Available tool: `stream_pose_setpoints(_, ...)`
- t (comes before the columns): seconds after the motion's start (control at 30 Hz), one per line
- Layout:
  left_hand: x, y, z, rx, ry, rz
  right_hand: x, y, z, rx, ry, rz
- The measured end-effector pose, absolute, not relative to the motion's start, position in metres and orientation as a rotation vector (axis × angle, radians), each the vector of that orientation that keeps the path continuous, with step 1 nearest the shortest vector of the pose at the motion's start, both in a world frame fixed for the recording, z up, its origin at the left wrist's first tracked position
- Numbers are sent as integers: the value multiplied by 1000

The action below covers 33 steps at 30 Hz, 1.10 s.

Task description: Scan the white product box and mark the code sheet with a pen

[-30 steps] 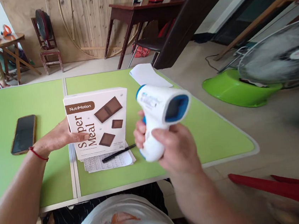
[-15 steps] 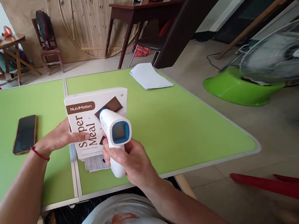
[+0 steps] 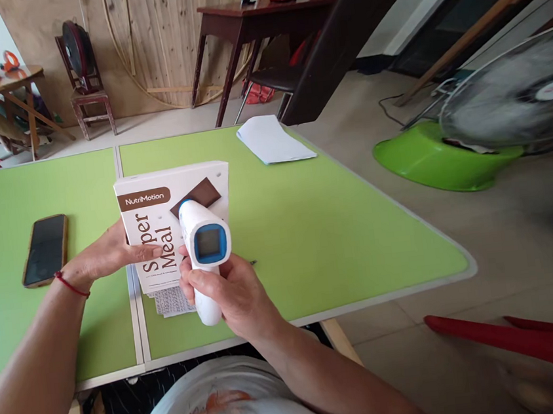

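Pointing thermometer [image 3: 206,257] at box [image 3: 167,222] looks like step in hand. Right hand [image 3: 239,296] curls snugly round thermometer handle, screen facing back; reading not legible. Left hand [image 3: 118,252] grips box side, parted by its thickness: thumb across front, other fingers hidden. Box upright between hands, just ahead of right; cannot tell if nose touches it. Written sheets [image 3: 172,302] below box, near right hand; phone [image 3: 44,251] left of left hand; paper [image 3: 274,140] well beyond right. Next move seemingly calls for steady box, steady aim.
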<state>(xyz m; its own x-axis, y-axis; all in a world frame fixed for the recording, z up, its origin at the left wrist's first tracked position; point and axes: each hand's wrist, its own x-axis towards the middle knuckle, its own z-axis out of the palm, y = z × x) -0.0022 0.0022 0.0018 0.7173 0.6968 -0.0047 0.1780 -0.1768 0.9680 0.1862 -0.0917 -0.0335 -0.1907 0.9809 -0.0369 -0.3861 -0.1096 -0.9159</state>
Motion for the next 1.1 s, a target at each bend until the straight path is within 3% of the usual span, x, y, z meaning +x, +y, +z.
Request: stream_pose_setpoints(1.1,-6,4,0,1794,762,513,183,-92,-37,-814,-944,1566)
